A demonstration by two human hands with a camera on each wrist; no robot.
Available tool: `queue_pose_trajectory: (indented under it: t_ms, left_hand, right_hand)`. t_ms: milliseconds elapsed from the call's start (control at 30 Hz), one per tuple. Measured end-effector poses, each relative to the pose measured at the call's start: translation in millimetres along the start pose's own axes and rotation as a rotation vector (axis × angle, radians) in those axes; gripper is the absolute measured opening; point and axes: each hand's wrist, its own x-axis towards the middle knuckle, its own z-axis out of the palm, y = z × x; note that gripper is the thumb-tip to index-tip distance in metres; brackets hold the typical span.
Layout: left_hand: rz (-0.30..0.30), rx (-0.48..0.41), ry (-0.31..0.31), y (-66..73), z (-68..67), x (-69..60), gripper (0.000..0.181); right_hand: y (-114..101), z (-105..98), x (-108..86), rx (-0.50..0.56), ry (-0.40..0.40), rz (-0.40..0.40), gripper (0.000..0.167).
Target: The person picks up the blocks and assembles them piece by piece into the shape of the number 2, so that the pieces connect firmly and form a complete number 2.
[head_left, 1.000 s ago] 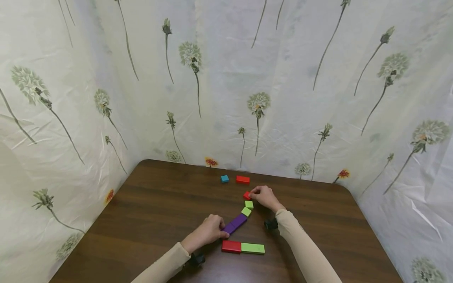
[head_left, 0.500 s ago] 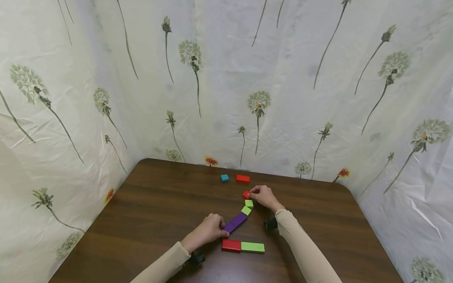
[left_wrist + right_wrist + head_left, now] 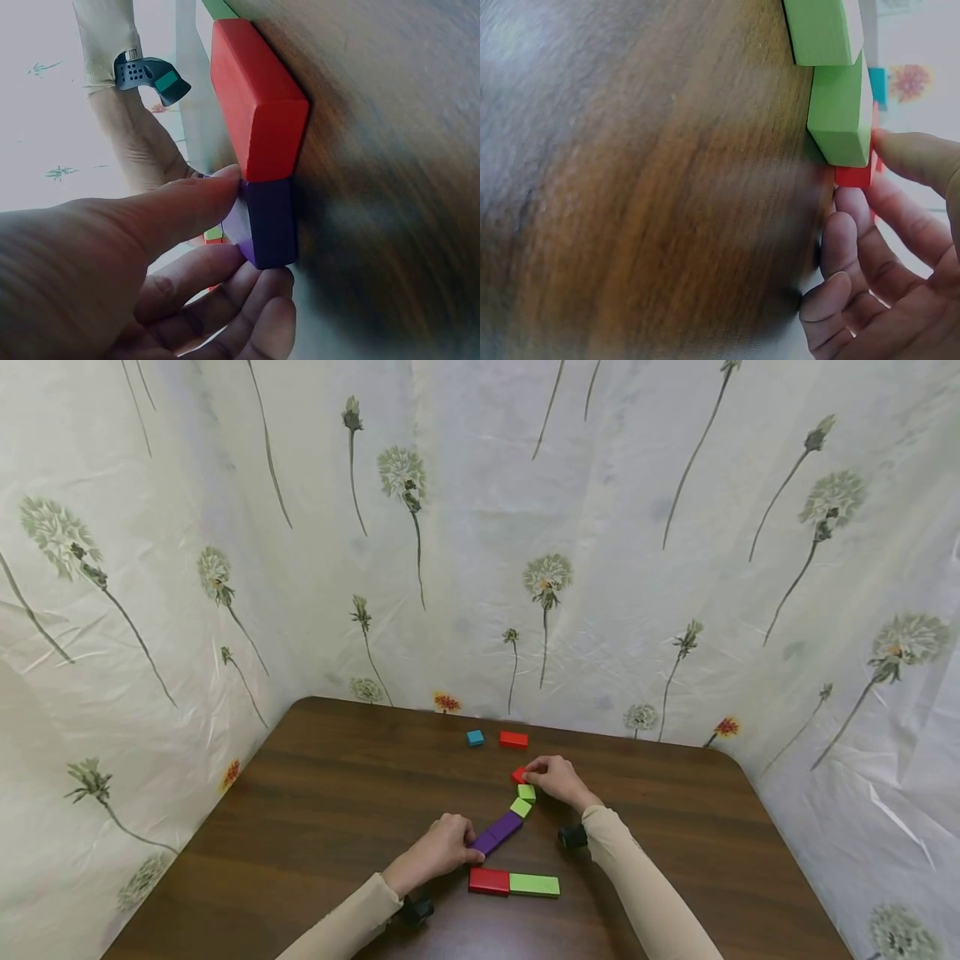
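My left hand pinches the near end of a slanted purple row, thumb on one side and fingers on the other. In the left wrist view, the held purple block stands close against a larger red block. Farther back, my right hand pinches a small red block between thumb and fingers. Two small light-green blocks, a nearer one and a farther one, link the purple row to that red block in a curve. The green block partly hides the red one in the right wrist view.
A flat red block and a long light-green block lie end to end at the front. Near the back edge of the brown table sit a blue block and a red block. A flowered curtain hangs behind.
The small red block has shifted very slightly left with my right hand, beside the far green block. My left hand keeps its place on the purple block.
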Motion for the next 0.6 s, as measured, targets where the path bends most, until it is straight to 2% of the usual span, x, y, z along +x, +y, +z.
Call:
queue_pose_trajectory:
  t_ms: [600]
  left_hand:
    - [-0.02, 0.002, -0.01, -0.8, -1.5, 1.4, 0.023]
  right_hand:
    - [1.2, 4.7, 3.0, 0.006, -0.002, -0.047, 0.02]
